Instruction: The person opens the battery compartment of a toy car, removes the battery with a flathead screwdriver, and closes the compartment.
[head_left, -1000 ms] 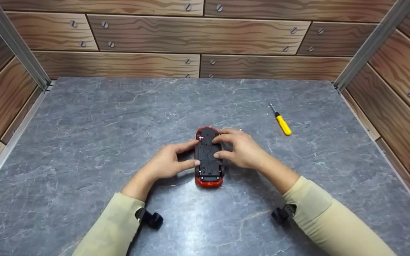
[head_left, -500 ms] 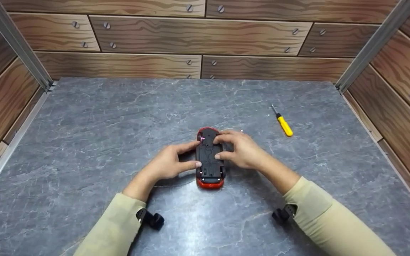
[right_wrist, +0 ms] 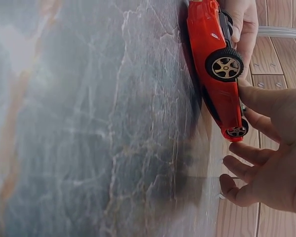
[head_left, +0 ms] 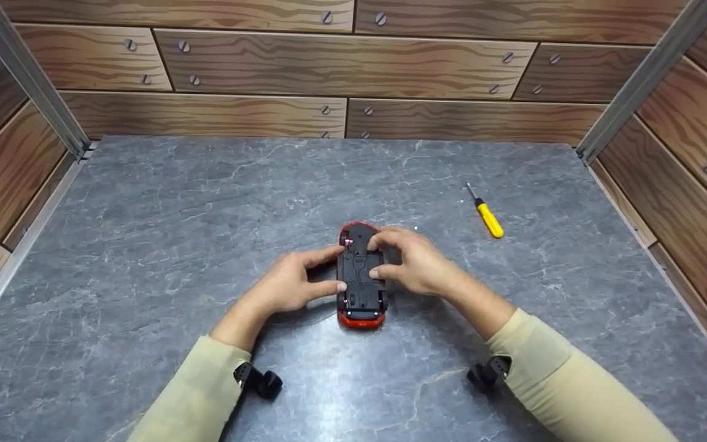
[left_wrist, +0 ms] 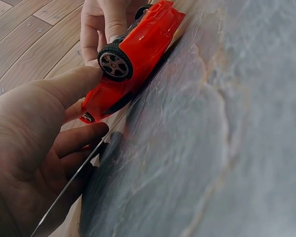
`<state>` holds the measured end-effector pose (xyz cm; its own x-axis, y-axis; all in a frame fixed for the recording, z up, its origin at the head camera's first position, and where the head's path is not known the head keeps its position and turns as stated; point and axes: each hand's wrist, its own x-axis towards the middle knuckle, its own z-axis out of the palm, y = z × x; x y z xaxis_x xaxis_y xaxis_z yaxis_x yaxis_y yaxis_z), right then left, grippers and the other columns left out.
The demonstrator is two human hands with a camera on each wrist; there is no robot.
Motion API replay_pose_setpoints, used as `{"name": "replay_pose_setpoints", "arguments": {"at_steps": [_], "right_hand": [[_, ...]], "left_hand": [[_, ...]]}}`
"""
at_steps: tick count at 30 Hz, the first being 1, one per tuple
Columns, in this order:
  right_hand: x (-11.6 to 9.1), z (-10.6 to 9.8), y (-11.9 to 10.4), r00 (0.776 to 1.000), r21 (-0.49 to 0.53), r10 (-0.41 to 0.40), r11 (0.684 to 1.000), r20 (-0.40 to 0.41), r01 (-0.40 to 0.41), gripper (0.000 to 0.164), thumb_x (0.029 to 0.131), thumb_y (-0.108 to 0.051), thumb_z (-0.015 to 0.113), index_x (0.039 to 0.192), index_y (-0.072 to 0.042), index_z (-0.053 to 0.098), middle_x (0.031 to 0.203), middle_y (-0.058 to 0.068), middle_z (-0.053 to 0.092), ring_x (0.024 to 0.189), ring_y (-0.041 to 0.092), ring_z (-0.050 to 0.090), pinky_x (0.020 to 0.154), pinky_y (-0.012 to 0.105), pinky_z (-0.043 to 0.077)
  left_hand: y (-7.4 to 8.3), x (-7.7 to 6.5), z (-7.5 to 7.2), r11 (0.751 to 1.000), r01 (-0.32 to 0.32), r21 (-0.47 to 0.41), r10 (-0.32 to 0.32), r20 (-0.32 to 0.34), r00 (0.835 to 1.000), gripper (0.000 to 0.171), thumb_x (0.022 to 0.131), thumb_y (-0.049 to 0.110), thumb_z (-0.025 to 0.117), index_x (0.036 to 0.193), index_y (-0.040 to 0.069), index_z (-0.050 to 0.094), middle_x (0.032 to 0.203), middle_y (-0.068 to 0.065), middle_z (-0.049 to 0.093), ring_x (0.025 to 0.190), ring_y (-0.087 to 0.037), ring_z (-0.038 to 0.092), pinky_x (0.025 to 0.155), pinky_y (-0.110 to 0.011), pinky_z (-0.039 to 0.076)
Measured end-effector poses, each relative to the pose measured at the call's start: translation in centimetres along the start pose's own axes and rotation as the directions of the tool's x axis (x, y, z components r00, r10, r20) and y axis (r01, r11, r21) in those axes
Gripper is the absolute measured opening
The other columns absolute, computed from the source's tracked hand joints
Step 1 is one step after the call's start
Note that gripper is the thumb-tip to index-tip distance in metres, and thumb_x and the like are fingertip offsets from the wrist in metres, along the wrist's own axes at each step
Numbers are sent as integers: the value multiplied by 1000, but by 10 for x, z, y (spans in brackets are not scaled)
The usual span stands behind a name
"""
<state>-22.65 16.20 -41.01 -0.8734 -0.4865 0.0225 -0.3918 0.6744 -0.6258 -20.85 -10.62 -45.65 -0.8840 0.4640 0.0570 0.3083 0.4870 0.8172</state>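
A red toy car (head_left: 359, 276) lies upside down on the grey marbled table (head_left: 206, 202), its black underside facing up. My left hand (head_left: 286, 282) holds its left side, thumb near one end and index finger toward the other. From the right, my right hand (head_left: 418, 261) grips the opposite edge, with thumb and a bent finger on the underside. In the left wrist view, my left thumb lies against a black-tyred wheel (left_wrist: 115, 63). The right wrist view shows the red body (right_wrist: 204, 39) close at the tabletop, and my other right fingers (right_wrist: 241, 170) loosely bent off the car.
A screwdriver with a yellow handle (head_left: 490, 221) lies at the back right of the table, beyond my right hand. Tiny white specks (head_left: 415, 228) lie near that hand. Wood-patterned walls (head_left: 329, 61) with metal corner posts (head_left: 626, 77) enclose the back and sides.
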Motion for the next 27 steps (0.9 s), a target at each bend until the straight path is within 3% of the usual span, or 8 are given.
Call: {"name": "replay_pose_setpoints", "arguments": {"at_steps": [9,16,21,27], "right_hand": [[-3,2,-3,999,14,26,1000,-28,-25,34,89,-18,87,116,-16,68,159,19,50,147,46,43,122,66,29],[-6,5,-3,996,-30,-32,999,-88,30,34,87,-18,89,115,-16,69,160,19,47,146,47,43,119,69,31],[-9,6,-2,986,-75,-91,994,-140,81,35,86,-20,91,114,-16,70,153,14,55,143,42,47,116,71,32],[-10,6,-3,973,-112,-155,984,-169,137,36,85,-21,91,116,-16,72,135,7,66,131,34,53,110,63,37]], "left_hand": [[-2,0,0,1000,2,-19,-2,-4,1000,75,92,41,84,157,20,54,155,-4,55,146,-28,49,125,-46,33],[-2,-1,0,999,3,-33,-4,-4,1000,74,92,40,85,157,20,54,156,-3,56,146,-28,49,125,-46,33],[-2,-1,0,1000,-5,-28,5,-1,1000,73,93,39,84,157,19,54,155,-2,56,146,-24,49,124,-44,35],[-2,0,0,1000,-16,-19,16,-1,1000,73,93,37,84,157,17,54,155,-5,56,146,-25,49,123,-44,36]]}}
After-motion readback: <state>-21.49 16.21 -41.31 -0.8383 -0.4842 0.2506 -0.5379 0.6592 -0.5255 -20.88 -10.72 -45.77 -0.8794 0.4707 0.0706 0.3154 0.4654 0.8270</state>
